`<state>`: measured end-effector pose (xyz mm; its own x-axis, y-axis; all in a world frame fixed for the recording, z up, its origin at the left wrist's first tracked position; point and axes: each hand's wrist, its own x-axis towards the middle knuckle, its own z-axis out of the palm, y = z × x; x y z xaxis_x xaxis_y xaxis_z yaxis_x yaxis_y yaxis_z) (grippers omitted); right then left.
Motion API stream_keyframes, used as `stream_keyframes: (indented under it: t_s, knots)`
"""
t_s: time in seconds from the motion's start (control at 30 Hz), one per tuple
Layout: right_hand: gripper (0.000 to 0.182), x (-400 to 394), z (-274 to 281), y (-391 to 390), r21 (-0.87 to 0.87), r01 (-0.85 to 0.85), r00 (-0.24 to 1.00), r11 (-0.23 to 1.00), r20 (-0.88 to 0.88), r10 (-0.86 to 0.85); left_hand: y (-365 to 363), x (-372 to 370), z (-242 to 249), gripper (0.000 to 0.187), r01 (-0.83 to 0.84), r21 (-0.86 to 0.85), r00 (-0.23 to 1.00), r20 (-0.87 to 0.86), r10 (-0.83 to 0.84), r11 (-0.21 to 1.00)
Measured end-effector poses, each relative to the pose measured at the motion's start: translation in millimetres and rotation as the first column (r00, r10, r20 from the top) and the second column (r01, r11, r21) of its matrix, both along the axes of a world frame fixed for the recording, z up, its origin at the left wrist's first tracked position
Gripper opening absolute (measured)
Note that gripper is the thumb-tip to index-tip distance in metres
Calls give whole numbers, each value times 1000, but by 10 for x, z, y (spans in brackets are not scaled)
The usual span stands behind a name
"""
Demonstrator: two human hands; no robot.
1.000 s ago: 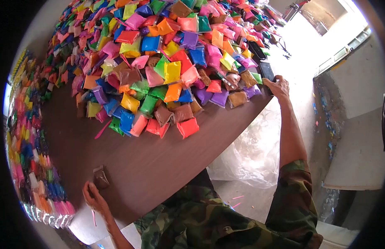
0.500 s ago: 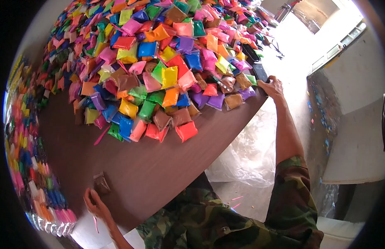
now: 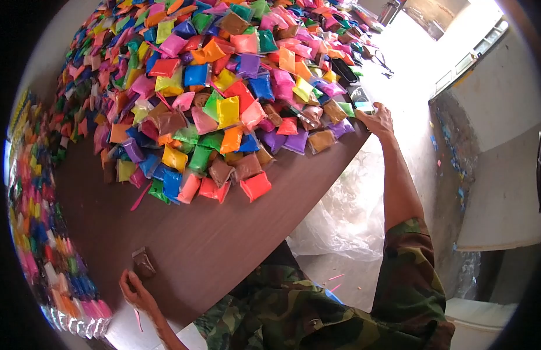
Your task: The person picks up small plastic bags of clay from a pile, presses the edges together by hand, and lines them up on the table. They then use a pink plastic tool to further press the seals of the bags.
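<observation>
My right hand [image 3: 377, 121] is at the table's far right edge, thumb and fingers closed around the near end of a black smartphone [image 3: 358, 95]. The phone lies flat with its screen lit. Near the table's left edge, my left hand [image 3: 137, 293] has curled fingers, and a thin pink plastic stick [image 3: 138, 321] pokes out below it. How the fingers hold the stick is partly hidden. Just beyond those fingertips lies a small clear packet of dark brown material [image 3: 144, 263]. A large heap of colourful packets [image 3: 228, 111] covers the far part of the brown table [image 3: 224, 233].
More packets [image 3: 54, 245] are piled along the left side. Another pink stick [image 3: 141, 197] lies by the heap. A black case-like object [image 3: 344, 71] sits beyond the phone. Clear plastic bags [image 3: 343, 221] are below the table's right edge, near a white panel [image 3: 504, 192].
The phone's screen has gone from dark to lit under my right hand. The view has shifted slightly; my left hand stays beside the brown packet.
</observation>
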<state>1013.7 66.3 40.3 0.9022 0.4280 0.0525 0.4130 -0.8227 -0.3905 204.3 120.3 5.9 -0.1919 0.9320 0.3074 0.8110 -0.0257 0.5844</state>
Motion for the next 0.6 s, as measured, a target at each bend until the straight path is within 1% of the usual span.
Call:
stream_keyframes:
  t_s: [0.1,0.3,0.5,0.6]
  knots:
    - [102,-32,7,9,3,8,1000,1000,-4,-8,7,-70,-49,40,32,29,999,-36,-31,999]
    - [101,-8,2,59,-26,43,999,999,-6,-43,18,-89,-71,37,35,31,999,-25,-34,999]
    - [98,-35,36,91,-46,66,998,997,-17,-67,6,-46,-40,37,6,29,1000,-28,-5,1000]
    - [97,-32,28,103,-56,74,997,996,-13,-75,16,-102,-79,37,42,54,998,-59,-39,998]
